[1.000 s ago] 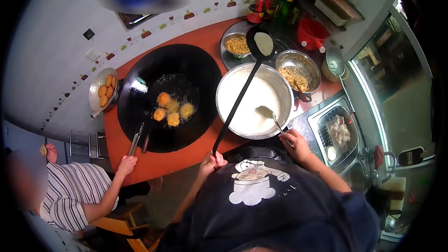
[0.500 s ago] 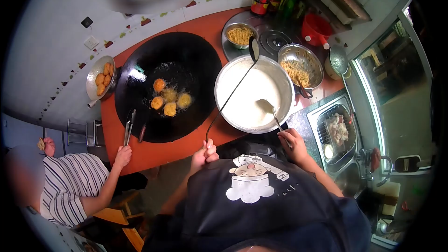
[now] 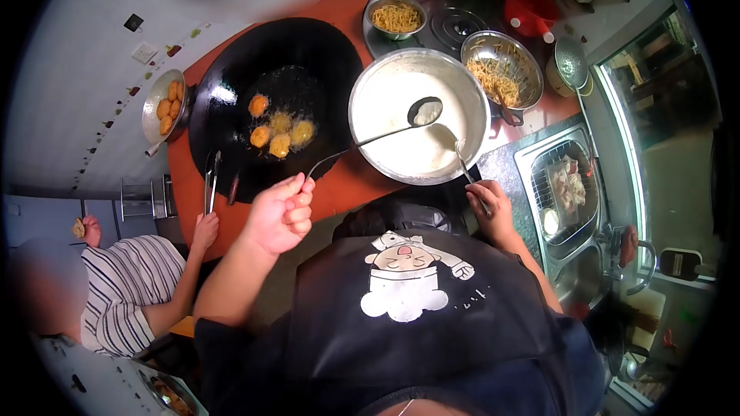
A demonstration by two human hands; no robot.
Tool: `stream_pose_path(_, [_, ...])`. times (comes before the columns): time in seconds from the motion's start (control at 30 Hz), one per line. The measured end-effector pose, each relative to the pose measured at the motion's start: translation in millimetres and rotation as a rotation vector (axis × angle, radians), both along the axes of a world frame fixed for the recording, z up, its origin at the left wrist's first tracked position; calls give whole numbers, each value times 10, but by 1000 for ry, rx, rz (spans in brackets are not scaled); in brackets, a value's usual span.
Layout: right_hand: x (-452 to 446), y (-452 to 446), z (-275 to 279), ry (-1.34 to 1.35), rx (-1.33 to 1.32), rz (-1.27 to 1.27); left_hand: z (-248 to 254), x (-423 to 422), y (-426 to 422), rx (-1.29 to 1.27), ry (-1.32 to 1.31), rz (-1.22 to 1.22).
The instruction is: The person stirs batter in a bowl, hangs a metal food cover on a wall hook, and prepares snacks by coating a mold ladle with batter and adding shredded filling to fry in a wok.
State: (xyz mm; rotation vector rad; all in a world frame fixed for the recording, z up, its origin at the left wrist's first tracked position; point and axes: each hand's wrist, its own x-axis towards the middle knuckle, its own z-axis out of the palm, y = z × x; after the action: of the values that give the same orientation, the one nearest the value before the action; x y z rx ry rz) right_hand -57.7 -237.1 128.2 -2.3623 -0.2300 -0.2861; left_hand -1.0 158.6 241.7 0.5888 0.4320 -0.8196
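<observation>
My left hand (image 3: 281, 216) is closed round the thin handle of a long ladle (image 3: 385, 135). The ladle's dark round head holds white batter and is over the big metal bowl (image 3: 356, 127) of batter (image 3: 397, 96). My right hand (image 3: 491, 212) grips a metal spoon (image 3: 467, 172), whose lower end dips into the batter on the bowl's right side. Left of the bowl, a large black wok (image 3: 231, 58) contains dark oil. Several round fritters (image 3: 280, 145) fry in it, some orange-brown and others paler yellow.
A co-worker's hand (image 3: 206, 227) holds tongs (image 3: 213, 185) at the wok's near left edge. Fried pieces fill a strainer (image 3: 150, 108) on the left. Behind are a bowl of yellow strips (image 3: 395, 18), a steel pan (image 3: 530, 69) and a red dipper (image 3: 532, 4). The sink (image 3: 532, 166) lies right.
The ladle's head has swung from the bowl's far rim down over the batter. My left hand has moved left and up. My right hand still holds the spoon, and the view has shifted.
</observation>
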Motion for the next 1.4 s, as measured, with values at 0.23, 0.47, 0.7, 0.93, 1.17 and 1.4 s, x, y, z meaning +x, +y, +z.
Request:
stream_pose_path(0.23, [-31,-173,36,-39,-188,203,486,255,-94,311,-73,-43])
stream_pose_path(0.47, [-37,-308,-13,6,-285,254,200,-2,-435,-61,98,238])
stream_pose_path(0.7, [-68,-498,-80,30,-305,325,68,-191,-678,-314,157,429])
stream_pose_path(0.93, [-2,-535,-23,58,-290,363,142,-314,-722,-308,185,441])
stream_pose_path(1.17, [63,-697,-138,33,-354,363,48,-433,-788,-265,117,421])
stream_pose_path(1.4, [134,-719,-61,71,-343,384,321,-399,-763,-164,74,367])
